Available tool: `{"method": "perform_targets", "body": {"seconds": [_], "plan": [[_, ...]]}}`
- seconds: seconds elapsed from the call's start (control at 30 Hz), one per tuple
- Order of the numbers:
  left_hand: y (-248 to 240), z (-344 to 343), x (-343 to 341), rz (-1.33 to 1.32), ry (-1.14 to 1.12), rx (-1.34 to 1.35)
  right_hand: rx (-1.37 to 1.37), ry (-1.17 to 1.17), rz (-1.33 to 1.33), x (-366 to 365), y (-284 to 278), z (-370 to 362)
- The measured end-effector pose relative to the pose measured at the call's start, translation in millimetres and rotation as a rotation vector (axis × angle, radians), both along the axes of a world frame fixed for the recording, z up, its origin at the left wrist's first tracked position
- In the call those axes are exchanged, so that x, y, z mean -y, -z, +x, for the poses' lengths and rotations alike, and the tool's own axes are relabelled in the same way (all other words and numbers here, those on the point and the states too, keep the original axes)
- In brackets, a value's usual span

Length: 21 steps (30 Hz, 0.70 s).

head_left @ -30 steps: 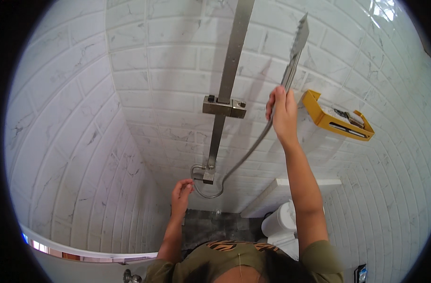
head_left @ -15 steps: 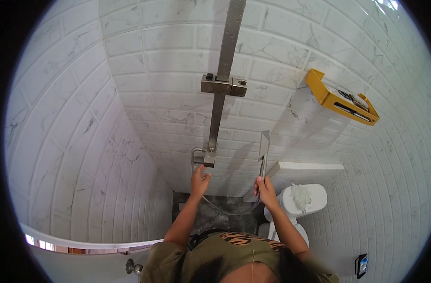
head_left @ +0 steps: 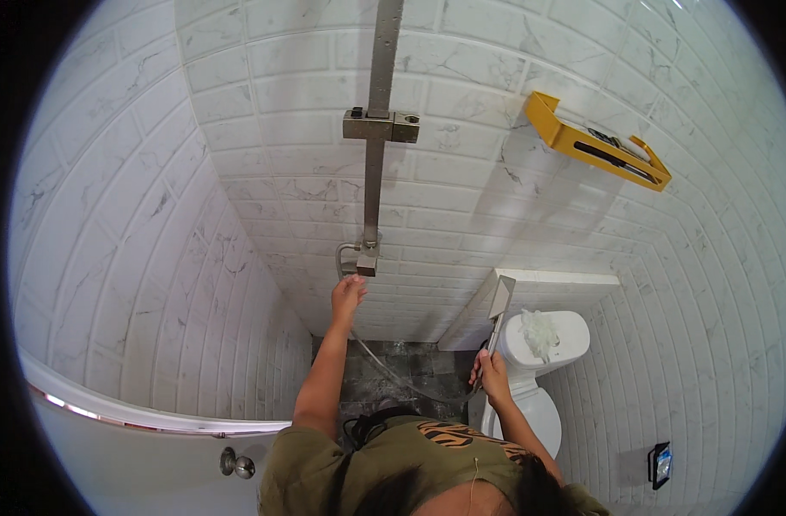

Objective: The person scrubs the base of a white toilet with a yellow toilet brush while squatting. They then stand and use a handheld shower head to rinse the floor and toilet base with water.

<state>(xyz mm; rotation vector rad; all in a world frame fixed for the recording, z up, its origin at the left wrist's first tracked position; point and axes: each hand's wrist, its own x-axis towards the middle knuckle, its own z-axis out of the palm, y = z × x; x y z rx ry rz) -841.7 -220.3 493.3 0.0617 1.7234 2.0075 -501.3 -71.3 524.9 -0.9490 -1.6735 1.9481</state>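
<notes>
In my right hand (head_left: pixel 492 376) is a handheld shower head (head_left: pixel 501 299), gripped by its handle with the flat rectangular head tilted up. A grey flexible hose (head_left: pixel 384 370) hangs in a loop from it toward the wall fitting. My left hand (head_left: pixel 348 295) is up at the square metal shower valve (head_left: pixel 367 265) at the foot of the vertical rail. Its fingers are curled together just under and left of the valve; what they pinch there, if anything, is hidden.
A metal rail (head_left: pixel 374 189) with a sliding bracket (head_left: pixel 381 126) runs up the tiled wall. The yellow shelf (head_left: pixel 612 153) holds small items. At right stands a white toilet (head_left: pixel 573 335) with a crumpled translucent bundle (head_left: pixel 541 334) on its tank. A door with a round knob (head_left: pixel 236 463) is at lower left.
My left hand has gone from spread fingers to curled ones by the valve. My right hand has carried the shower head down and to the right. The whole view has shifted.
</notes>
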Motion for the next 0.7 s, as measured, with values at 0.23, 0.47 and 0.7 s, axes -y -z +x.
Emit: {"method": "perform_targets", "body": {"seconds": [0.23, 0.47, 0.7], "plan": [[18.9, -2.5, -27.2, 0.818, 0.153, 0.794, -0.015, 0.032, 0.040, 12.0, -0.2, 44.3], [10.5, 4.0, -62.8, 1.444, 0.176, 1.046, -0.033, 0.113, -0.032, 15.2, 2.7, 64.4], [-11.9, 19.4, -95.2, 2.029, 0.158, 1.119, -0.042, 0.166, -0.109, 15.6, -0.5, 61.6]]}}
